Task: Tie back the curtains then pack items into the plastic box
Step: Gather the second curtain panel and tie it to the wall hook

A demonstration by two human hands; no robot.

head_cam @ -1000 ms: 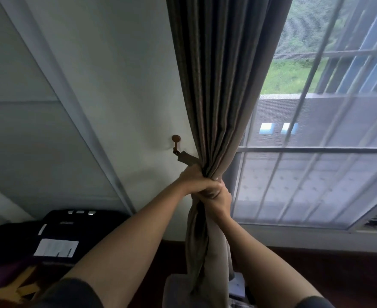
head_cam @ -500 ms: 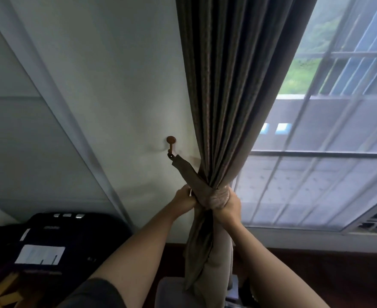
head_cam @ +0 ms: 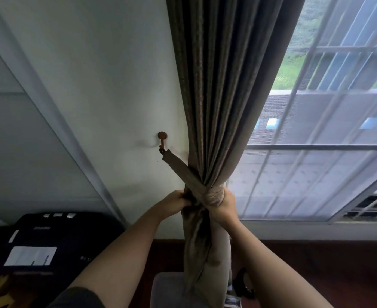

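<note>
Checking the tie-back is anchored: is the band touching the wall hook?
Touching. Head view: the band hangs by its upper end from the wall hook, no gap.

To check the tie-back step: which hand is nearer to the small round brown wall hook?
Left. The left hand lies below the hook, slightly right of it; the right hand holds the grey-brown curtain farther right.

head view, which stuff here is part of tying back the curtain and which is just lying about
In the job: curtain, tieback band, wall hook, left hand gripping the curtain, right hand holding the band.
Lying about: black case with white label, grey seat below.
</note>
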